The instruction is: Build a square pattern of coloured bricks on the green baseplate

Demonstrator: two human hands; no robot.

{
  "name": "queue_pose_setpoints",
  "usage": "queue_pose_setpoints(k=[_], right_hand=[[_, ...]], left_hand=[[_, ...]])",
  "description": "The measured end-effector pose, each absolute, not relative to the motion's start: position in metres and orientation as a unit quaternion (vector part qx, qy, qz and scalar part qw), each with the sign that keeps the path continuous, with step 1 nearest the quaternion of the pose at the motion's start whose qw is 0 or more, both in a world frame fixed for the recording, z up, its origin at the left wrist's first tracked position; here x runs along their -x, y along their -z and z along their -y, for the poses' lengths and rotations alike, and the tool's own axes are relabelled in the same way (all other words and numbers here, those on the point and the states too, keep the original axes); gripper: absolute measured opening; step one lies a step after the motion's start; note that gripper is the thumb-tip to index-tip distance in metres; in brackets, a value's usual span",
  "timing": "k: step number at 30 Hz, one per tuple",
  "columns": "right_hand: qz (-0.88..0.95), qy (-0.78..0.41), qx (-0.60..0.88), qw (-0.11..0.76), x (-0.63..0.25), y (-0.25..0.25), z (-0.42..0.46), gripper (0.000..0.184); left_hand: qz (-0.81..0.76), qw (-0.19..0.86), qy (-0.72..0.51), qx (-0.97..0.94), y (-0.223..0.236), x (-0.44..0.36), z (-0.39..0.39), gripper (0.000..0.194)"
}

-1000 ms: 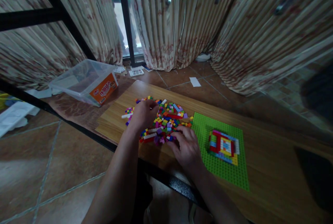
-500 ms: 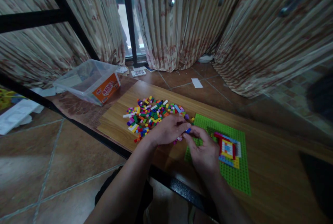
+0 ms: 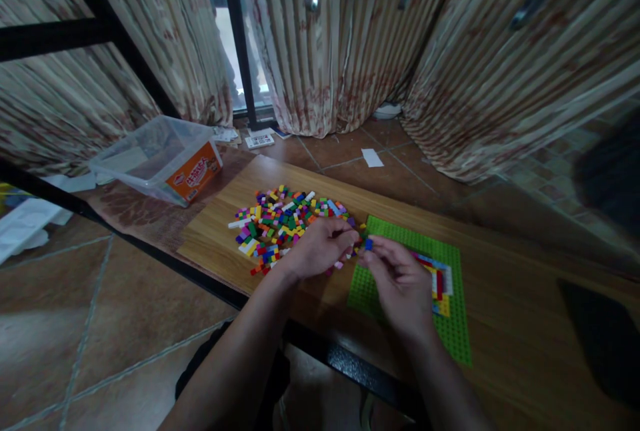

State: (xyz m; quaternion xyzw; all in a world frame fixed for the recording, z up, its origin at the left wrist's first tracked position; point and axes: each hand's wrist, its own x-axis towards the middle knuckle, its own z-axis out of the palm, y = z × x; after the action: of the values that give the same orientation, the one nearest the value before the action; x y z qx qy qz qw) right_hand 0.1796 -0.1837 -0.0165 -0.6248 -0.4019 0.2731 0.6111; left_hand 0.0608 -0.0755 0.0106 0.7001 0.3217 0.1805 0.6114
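Observation:
Between the thumb and forefinger of my right hand [image 3: 403, 277] is a small blue toy brick [image 3: 369, 244], held above the left edge of a green studded baseplate [image 3: 360, 291]. My left hand [image 3: 325, 247] is just to the left, over the near right side of a heap of loose coloured bricks [image 3: 273, 221]. Its thumb and fingertips are pinched together; whatever is in them, if anything, is too small to make out. On the baseplate sits a low layered build [image 3: 443, 284] of red, yellow, white and blue bricks, partly hidden behind my right hand.
A clear plastic bin [image 3: 155, 157] with an orange label stands beyond the left end of the wooden tabletop [image 3: 210, 231]. A dark flat object [image 3: 597, 331] lies at the right. Black metal bars [image 3: 320, 351] run along the near edge. Striped curtains [image 3: 340, 51] hang behind.
My hands have come apart a little, and the blue brick stays with my right hand. That hand now covers more of the build. The whole view has shifted slightly.

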Motion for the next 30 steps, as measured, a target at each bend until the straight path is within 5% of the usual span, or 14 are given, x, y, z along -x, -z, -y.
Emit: queue_pose_setpoints(k=[7, 13, 17, 24, 30], right_hand=[[0.202, -0.335, 0.536, 0.748, -0.249, -0.005, 0.196, 0.017], [0.162, -0.291, 0.572, 0.749, -0.301, -0.002, 0.216, 0.021], [0.231, -0.221, 0.69, 0.649, -0.305, 0.006, 0.227, 0.031], [0.381, -0.089, 0.863, 0.32, -0.307, 0.003, 0.235, 0.028], [0.434, -0.108, 0.827, 0.341, -0.306, 0.008, 0.234, 0.029]], left_hand=[[-0.359, 0.462, -0.181, -0.791, -0.004, -0.052, 0.065, 0.031], [-0.35, 0.418, -0.17, -0.821, -0.004, -0.052, 0.062, 0.031], [-0.355, 0.412, -0.173, -0.821, -0.007, -0.052, 0.06, 0.03], [-0.35, 0.412, -0.183, -0.821, -0.008, -0.054, 0.059, 0.031], [-0.352, 0.405, -0.182, -0.824, -0.008, -0.056, 0.059, 0.029]])
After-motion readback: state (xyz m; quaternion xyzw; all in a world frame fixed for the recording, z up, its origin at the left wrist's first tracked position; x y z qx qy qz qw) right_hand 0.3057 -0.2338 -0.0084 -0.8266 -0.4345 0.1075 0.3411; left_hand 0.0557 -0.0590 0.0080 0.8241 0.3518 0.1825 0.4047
